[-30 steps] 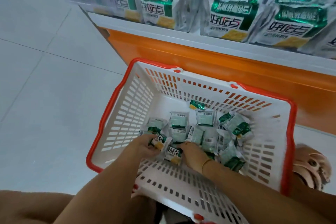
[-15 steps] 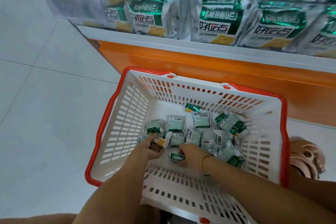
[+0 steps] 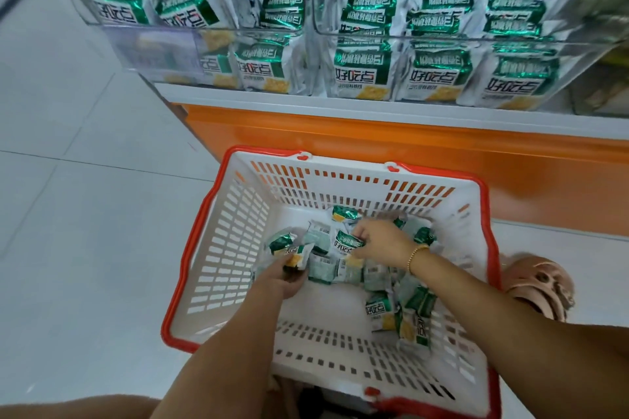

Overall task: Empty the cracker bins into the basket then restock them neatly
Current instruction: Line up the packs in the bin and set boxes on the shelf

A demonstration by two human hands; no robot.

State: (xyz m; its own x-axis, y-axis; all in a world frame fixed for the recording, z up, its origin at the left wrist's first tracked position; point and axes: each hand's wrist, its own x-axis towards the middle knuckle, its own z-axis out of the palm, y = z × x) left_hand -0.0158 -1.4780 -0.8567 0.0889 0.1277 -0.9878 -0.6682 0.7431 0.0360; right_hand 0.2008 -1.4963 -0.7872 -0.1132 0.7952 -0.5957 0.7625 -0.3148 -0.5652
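Stage: restocking is judged to be well under way, since the cracker bins [image 3: 156, 53] are already looking full and only a small heap is lying in the basket [image 3: 221, 241].
Basket: it is being stood on the floor tiles [image 3: 85, 214], just in front of the orange shelf base [image 3: 374, 146].
Bins: they are being carried on the shelf above the basket, and upright rows of green-and-silver cracker packets [image 3: 360, 71] are being shown through the clear front walls.
Left hand: a tilted packet [image 3: 291, 250] is being held in the grip of the left hand [image 3: 282, 282], with fingers curled round its lower end, near the basket's left wall. Whether a second one is being held behind it cannot be told.
Right hand: a face-up packet [image 3: 345, 243] is being pinched between thumb and fingertips in the grip of the right hand [image 3: 381, 241], at the middle of the basket.
Loose packets: the loose packets [image 3: 340, 274] are being left scattered on the basket bottom, some face down and some on edge by the right wall.
Risk, crushing: brittle crackers could be broken if either pinch is being tightened too far.
Risk, slipping: the glossy foil could be let slip during the lift to the bins.
Risk, neatness: packets lying at mixed angles could spoil the rows if they are not turned first, and forcing them into full bins could topple their neighbours.
Risk, footing: a pink sandal [image 3: 541, 286] is being rested just beside the right rim, so the basket could be nudged.
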